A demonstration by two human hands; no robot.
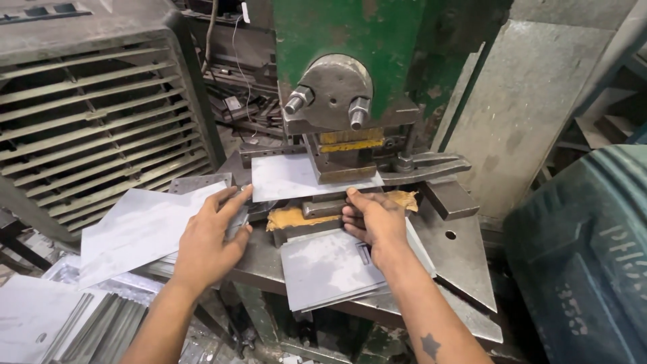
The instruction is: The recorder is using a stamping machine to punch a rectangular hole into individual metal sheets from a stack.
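Directly beneath the green press (350, 40), a flat grey metal sheet (286, 176) lay on the die block (330, 205), its far right corner tucked under the yellow-faced punch head (350, 145). The left hand (209, 236) rested at the sheet's near left corner, fingers stretched forward and spread, their tips touching the sheet's front edge; the hand lay open and flat, pressing rather than gripping. The right hand (374, 219) sat in front of the press, just below the sheet's near right edge, its fingers curled inward at the front of the die block; whether they pinched the sheet itself or only rested against the block could not be told.

Left of the press, a loose fan of grey blanks (135, 232) spread across the bench, the topmost one angled up toward the left hand's wrist. Nearer than the die block, under the right wrist, a stack of cut plates (323, 269) sat on the steel table (465, 269), one plate showing a small rectangular slot. Brown greasy rag or paper (293, 217) was wedged along the front of the die block. Two large hex bolts (330, 104) stuck out of the rounded ram housing above the punch head. Far left of the press stood a louvred grey cooler (94, 114), and far right of it a dark teal drum (586, 256).
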